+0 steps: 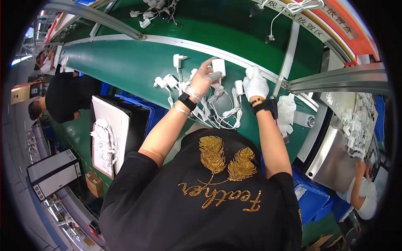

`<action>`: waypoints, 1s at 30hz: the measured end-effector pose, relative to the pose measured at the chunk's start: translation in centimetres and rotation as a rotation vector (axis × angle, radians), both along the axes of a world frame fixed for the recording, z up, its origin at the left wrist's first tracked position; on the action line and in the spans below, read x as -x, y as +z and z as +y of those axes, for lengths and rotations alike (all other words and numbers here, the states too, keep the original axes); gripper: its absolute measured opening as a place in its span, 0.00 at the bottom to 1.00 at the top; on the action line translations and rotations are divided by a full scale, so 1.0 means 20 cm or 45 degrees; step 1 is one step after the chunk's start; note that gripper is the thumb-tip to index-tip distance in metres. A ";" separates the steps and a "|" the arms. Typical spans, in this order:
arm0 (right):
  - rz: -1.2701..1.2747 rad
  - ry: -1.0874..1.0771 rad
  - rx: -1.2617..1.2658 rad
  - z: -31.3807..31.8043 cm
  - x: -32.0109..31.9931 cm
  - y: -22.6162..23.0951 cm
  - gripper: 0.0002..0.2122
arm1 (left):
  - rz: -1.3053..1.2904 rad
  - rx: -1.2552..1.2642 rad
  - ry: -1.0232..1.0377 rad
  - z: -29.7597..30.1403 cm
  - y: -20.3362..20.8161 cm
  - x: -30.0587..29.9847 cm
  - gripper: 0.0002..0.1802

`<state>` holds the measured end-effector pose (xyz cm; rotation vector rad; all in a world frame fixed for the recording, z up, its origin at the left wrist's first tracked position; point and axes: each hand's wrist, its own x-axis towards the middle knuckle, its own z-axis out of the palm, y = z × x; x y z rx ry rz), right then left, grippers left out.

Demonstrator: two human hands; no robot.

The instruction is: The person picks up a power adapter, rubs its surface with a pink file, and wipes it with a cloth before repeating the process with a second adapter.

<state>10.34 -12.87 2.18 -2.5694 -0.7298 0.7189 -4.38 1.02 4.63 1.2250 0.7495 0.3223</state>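
Note:
My left hand (pixel 202 80) is closed around a boxy white power adapter (pixel 218 67), fingers behind it and thumb along its lower side. To its right, my right hand (pixel 256 85), in a white glove, has its fingers curled together. Whatever they may pinch is hidden. Another white adapter (pixel 239 87) stands just left of the glove; I cannot tell whether they touch. Between my wrists lies a tangle of white cables (pixel 213 113). Several more adapters, one a plug with two pins (pixel 179 61), rest left of my left hand.
The green bench (pixel 121 60) has a pale raised rail (pixel 184 43) along its far side. More adapters (pixel 153 10) lie beyond. White cloth (pixel 286 111) and a cylindrical container (pixel 304 119) sit right of my right wrist. A metal post (pixel 335 79) crosses at right. Other people work at both sides.

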 end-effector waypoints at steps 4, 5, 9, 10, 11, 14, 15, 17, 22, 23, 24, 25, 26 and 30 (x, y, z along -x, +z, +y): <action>-0.691 0.090 -0.238 -0.07 0.10 0.07 0.30 | -0.016 0.009 -0.049 -0.05 0.01 0.01 0.30; -0.246 0.054 -0.486 -0.06 0.14 0.15 0.28 | -0.014 0.054 -0.077 -0.06 0.03 0.00 0.29; 0.587 -0.059 -1.033 0.02 0.19 0.00 0.27 | 0.045 0.025 -0.298 -0.08 0.06 0.00 0.27; 0.790 -0.077 -1.183 0.04 0.19 -0.02 0.27 | 0.077 -0.012 -0.375 -0.07 0.06 0.01 0.27; 0.789 -0.080 -1.185 0.03 0.19 -0.04 0.27 | 0.077 -0.014 -0.378 -0.03 0.06 0.01 0.27; 1.132 -0.391 -1.307 -0.07 0.19 -0.04 0.24 | 0.520 -0.975 -0.253 0.15 0.01 0.05 0.33; 1.137 -0.383 -1.304 -0.10 0.19 -0.02 0.24 | 0.525 -0.974 -0.245 0.14 0.02 0.05 0.33; 1.352 -0.553 -1.258 -0.17 0.18 0.03 0.23 | 0.903 -1.214 -0.395 0.09 0.03 0.01 0.36; 1.709 -0.641 -1.411 -0.19 0.24 0.00 0.26 | 1.377 -1.369 -0.658 0.05 -0.08 -0.13 0.41; 1.705 -0.646 -1.421 -0.19 0.25 0.00 0.26 | 1.373 -1.377 -0.664 0.06 -0.09 -0.14 0.41; 1.708 -0.598 -1.462 -0.20 0.26 0.00 0.27 | 1.370 -1.379 -0.705 0.06 -0.09 -0.15 0.40; 1.712 -0.547 -1.503 -0.20 0.27 0.01 0.28 | 1.367 -1.381 -0.744 0.07 -0.10 -0.15 0.38; 1.716 -0.493 -1.544 -0.20 0.28 0.01 0.28 | 1.365 -1.384 -0.780 0.08 -0.10 -0.15 0.37; 1.515 -0.390 -1.587 -0.18 0.32 0.08 0.36 | 1.233 -1.433 -0.661 0.06 -0.09 -0.06 0.31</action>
